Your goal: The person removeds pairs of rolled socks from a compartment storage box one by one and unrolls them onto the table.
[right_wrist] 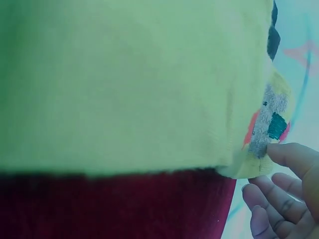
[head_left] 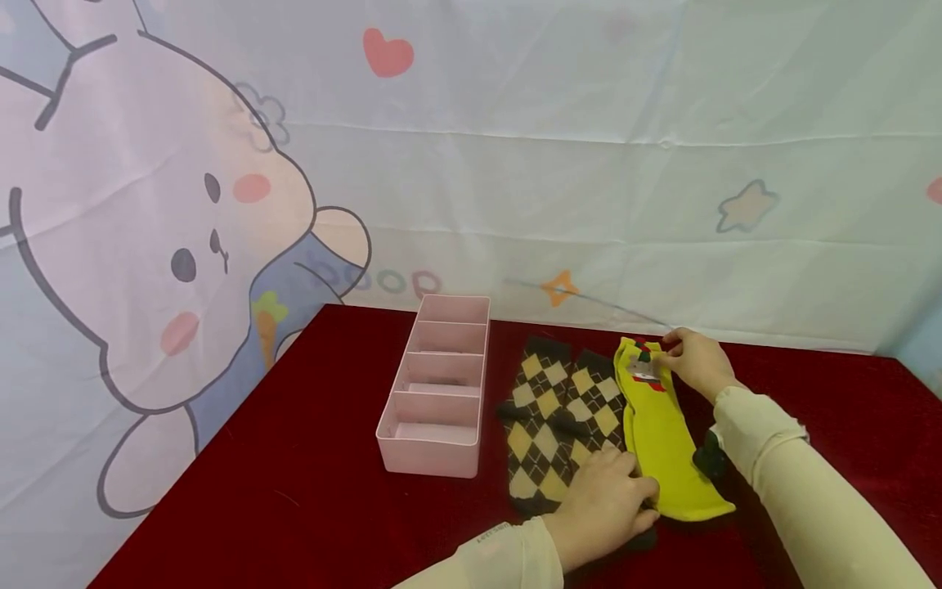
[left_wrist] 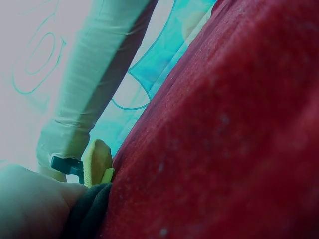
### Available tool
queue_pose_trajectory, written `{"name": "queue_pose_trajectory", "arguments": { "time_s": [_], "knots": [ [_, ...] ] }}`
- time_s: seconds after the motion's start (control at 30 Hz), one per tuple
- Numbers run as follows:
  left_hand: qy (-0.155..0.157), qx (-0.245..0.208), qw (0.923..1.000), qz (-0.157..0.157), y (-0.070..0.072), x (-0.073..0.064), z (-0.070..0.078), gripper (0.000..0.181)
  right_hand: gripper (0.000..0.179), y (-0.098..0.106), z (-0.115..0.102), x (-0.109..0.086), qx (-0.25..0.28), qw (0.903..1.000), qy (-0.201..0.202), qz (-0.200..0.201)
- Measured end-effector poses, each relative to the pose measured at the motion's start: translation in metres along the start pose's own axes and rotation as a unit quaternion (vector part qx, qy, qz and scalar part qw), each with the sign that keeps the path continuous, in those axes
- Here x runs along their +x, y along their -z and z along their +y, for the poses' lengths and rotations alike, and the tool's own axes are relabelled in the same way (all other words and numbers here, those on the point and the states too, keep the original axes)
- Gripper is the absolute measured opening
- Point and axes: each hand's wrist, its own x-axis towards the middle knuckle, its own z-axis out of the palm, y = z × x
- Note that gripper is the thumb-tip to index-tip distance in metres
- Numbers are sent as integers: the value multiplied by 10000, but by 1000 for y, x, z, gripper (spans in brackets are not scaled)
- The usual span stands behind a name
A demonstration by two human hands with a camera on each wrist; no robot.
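Observation:
A yellow sock (head_left: 666, 446) with a grey, red and green animal patch (head_left: 646, 372) lies lengthwise on the red cloth. At its far cuff my right hand (head_left: 699, 364) pinches the right edge between thumb and fingers. My left hand (head_left: 603, 503) is by the sock's near left edge, fingers curled and thumb beside them, over the lower end of a dark argyle sock (head_left: 594, 401). A second argyle sock (head_left: 533, 409) lies just left of it. Dark fabric (left_wrist: 92, 211) shows beside the left thumb in the left wrist view. A dark green piece (head_left: 709, 456) sits at the yellow sock's right side.
A pink box (head_left: 430, 456) with several compartments in a row stands left of the socks on the red cloth (head_left: 294, 458). Behind the table hangs a printed curtain (head_left: 515, 164) with a cartoon rabbit. My right forearm reaches across the table's right side.

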Motion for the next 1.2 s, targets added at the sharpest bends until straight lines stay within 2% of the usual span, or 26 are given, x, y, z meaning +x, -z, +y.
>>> {"name": "queue_pose_trajectory", "arguments": {
  "time_s": [0.27,0.67,1.0,1.2],
  "knots": [
    [-73,-12,9999,107,0,1,0,12,40,-2,1,1,59,9999,-1,-96],
    [-62,-35,9999,79,2,0,-1,12,42,-7,2,3,40,9996,37,-271],
    [-32,-163,9998,68,1,1,0,13,42,-6,2,1,-8,9997,-67,-237],
    [-105,-137,9990,403,-1,0,0,14,37,-3,1,0,24,9999,-20,-132]
  ]
}}
